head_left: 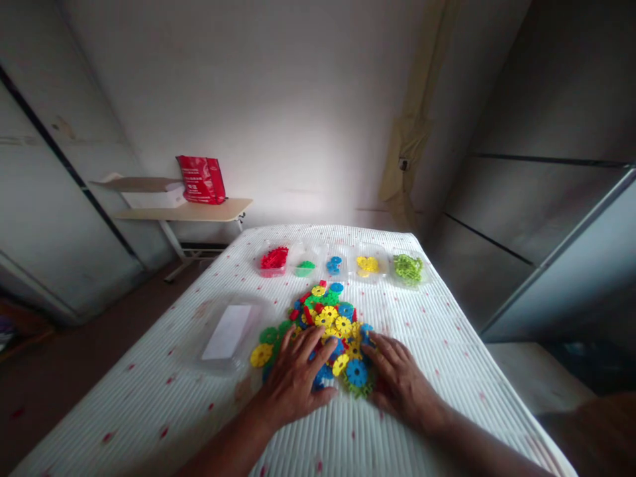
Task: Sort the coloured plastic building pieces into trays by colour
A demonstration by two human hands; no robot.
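Note:
A mixed heap of notched plastic discs [342, 324] in yellow, blue, green and red lies in the middle of the table. My left hand [298, 368] rests on the heap's near left side, palm down with its fingers spread. At the near right edge, my right hand [400, 377] touches the discs with its fingers stretched out. Between the hands sit a blue disc [356, 373] and a light green piece [356, 389]. A yellow disc [261, 355] lies left of my left hand. What is under the palms is hidden.
Behind the heap stands a row of clear containers holding red pieces [275, 258], green discs [305, 267], blue discs [334, 265], yellow discs [368, 264] and light green pieces [408, 267]. A clear plastic lid [193, 351] with a white label lies left. A side table [213, 211] holds a red bag [201, 180].

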